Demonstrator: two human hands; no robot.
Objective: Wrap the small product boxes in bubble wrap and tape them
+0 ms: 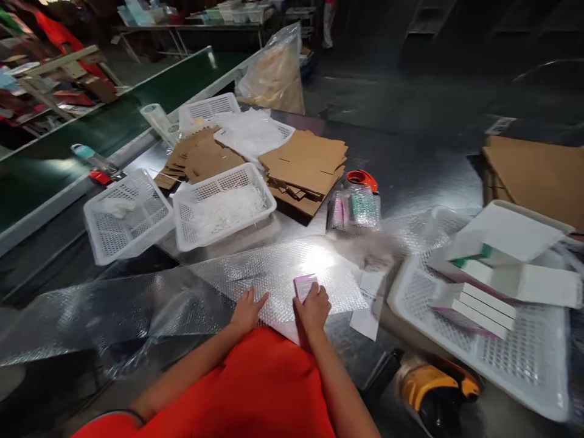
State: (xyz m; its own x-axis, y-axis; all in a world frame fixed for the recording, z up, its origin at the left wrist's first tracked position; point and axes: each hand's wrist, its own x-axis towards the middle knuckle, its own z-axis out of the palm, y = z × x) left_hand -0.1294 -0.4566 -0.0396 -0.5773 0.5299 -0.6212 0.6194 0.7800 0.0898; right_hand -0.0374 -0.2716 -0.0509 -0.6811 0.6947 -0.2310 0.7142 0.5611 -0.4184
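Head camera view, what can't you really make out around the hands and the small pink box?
- Small pink box: its near end is covered by the right hand, and its print is too small to read.
- Left hand: it lies flat on the bubble wrap; anything under the palm is hidden.
- White basket at right: motion blur smears the boxes in it.
- Yellow and black object: cut off by the bottom edge.

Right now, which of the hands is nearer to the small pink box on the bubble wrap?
Right. The right hand touches the small pink box from just below it; the left hand rests flat on the bubble wrap, apart to the box's left.
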